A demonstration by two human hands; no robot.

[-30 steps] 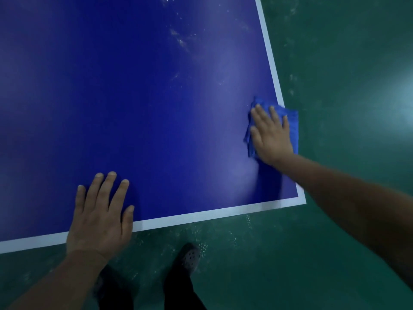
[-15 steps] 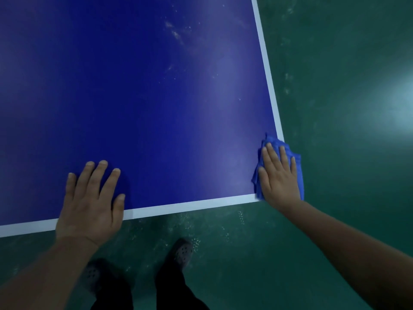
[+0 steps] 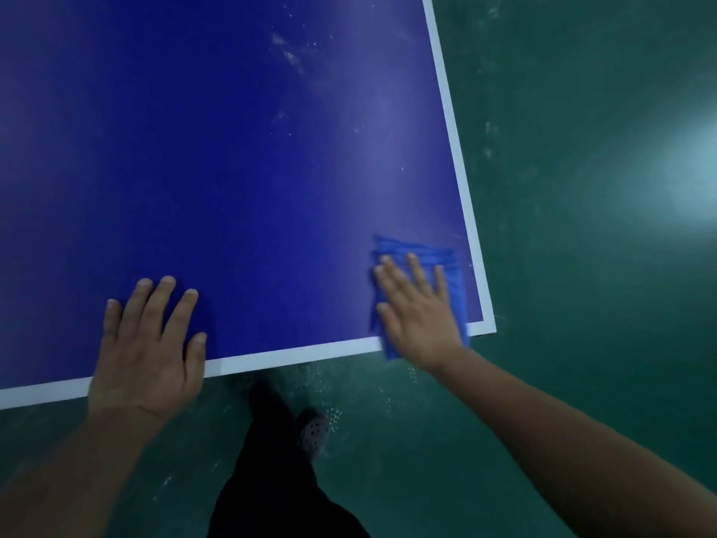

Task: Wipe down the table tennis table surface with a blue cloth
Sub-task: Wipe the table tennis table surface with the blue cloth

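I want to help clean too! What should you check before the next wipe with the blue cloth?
1. Right hand flat on the blue cloth: ok.
2. Cloth fully on the table: not ok, its near end hangs over the white edge line.
3. Left hand bracing flat on the table: ok.
4. Dusty specks farther up wiped: not ok, not yet.
5. Cloth clean enough: cannot tell.

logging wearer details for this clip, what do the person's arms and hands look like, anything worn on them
Both hands, left and right, are bare: no gloves, rings or watch show. Both forearms are bare too, with no sleeve in view up to the frame edge.
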